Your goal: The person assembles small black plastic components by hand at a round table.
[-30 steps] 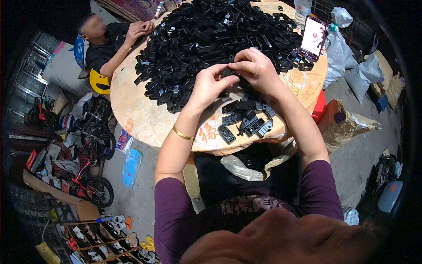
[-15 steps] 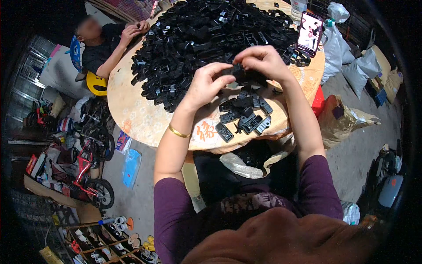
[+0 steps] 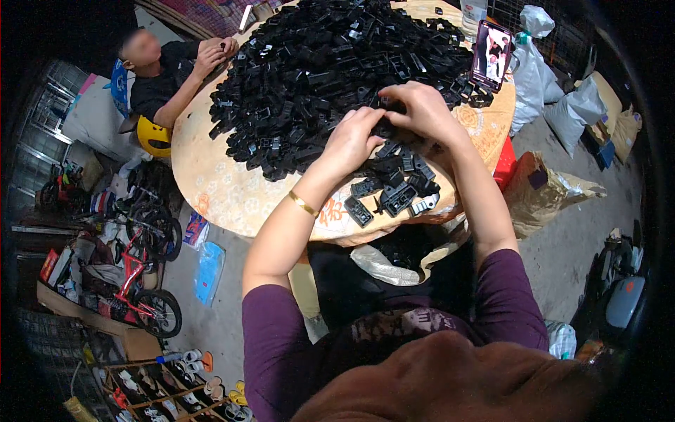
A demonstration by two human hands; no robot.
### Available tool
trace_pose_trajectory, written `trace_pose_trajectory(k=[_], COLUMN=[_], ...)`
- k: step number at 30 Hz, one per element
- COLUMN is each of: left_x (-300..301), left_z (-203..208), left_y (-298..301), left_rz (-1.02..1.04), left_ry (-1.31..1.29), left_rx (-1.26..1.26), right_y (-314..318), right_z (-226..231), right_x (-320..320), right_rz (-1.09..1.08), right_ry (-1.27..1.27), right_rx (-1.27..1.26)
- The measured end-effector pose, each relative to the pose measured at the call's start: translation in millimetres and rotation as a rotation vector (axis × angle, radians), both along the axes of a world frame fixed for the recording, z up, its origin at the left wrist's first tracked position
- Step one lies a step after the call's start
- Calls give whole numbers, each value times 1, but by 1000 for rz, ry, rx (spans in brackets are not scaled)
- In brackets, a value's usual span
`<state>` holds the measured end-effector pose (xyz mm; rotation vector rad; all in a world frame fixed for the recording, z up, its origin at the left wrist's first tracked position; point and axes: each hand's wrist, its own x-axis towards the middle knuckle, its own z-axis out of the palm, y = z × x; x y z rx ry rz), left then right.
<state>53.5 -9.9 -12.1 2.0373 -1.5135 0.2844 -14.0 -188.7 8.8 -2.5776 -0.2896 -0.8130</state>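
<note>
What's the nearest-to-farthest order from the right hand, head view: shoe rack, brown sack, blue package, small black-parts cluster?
From the right hand:
1. Small black-parts cluster: near edge of table.
2. Brown sack: right of the table.
3. Blue package: left of the table.
4. Shoe rack: lower left.

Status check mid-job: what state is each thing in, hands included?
Left hand: fingers bent, grip unclear
Right hand: fingers bent, grip unclear
Large pile of black parts: heaped, loose
Smaller group of black parts: spread out, loose
Phone: propped up, screen lit
Tablecloth: spread out
Gold bracelet: worn
</note>
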Motion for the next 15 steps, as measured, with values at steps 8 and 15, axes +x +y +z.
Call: trace_pose_trajectory(k=[8, 15], left_x=[0, 1], left_z=[-1, 2], left_y=[-5, -5], left_rz=[-48, 170], left_ry=[-66, 211], left_rx=[-39, 16], right_y=[-7, 0], right_z=[0, 0], right_x=[9, 8], right_rz=[8, 258], right_ry=[-207, -98], right_rx=[407, 654])
